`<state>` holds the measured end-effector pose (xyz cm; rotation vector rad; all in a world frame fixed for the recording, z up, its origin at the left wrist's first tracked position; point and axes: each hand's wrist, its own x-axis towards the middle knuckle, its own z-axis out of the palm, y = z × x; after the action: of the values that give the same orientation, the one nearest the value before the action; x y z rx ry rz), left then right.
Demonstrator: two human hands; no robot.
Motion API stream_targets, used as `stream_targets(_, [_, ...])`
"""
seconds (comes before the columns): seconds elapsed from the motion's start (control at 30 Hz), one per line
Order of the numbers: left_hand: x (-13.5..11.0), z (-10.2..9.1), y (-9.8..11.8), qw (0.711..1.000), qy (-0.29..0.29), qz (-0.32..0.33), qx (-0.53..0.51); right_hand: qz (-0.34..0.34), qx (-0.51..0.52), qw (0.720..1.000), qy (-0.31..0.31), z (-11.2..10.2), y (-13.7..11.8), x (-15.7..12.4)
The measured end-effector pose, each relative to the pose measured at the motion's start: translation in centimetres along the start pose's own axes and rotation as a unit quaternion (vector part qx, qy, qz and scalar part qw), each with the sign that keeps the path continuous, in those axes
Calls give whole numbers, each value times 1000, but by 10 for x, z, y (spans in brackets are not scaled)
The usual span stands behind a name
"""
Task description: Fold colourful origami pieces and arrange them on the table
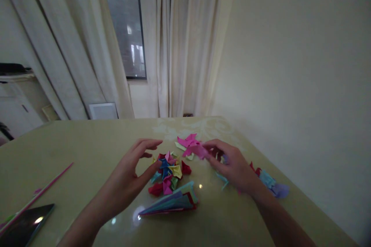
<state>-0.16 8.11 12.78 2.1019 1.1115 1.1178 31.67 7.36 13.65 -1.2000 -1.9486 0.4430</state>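
Observation:
My left hand [131,177] hovers with thumb and fingers apart at the left side of a heap of small folded paper pieces [174,170] in blue, yellow, red, pink and green. The thumb tip overlaps the heap in view; whether it touches, I cannot tell. Between the thumb and fingers of my right hand [232,164] is a pink folded paper piece [197,150]. More pink and pale green folded paper [180,146] lies just behind it. In front of the heap rests a cone-shaped bundle of folded paper [171,202], mostly blue with red and pale green.
A thin pink stick [43,191] and a dark, glossy flat device [31,222] lie at the front left of the table [95,142]. Red, light blue and purple paper pieces [268,180] sit beyond my right forearm, near the table's edge and the wall.

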Motion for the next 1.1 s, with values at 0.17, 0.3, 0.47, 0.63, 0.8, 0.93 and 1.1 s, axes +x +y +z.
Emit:
stream_targets(0.17, [-34,28,-35,975,-168,-91,115,99,-162,977,94,-44,66,-31])
stream_targets(0.3, [-82,67,-76,966,-118,-112,199,143,-196,967,76,-41,86,-57])
stream_targets(0.47, [-113,94,-109,975,-87,-98,178,81,-92,992,30,25,53,-65])
stream_targets(0.63, [-134,111,-123,962,-72,-91,246,-1,-1,994,-106,103,43,-80])
stream_targets(0.8, [-144,114,-130,945,-122,-59,298,-5,29,992,-120,135,59,-106])
stream_targets(0.93, [-136,102,-125,949,-204,-32,240,26,64,997,-43,131,53,-111])
stream_targets(1.1, [-139,103,-112,954,-216,-16,208,-82,47,994,-52,124,47,-104])
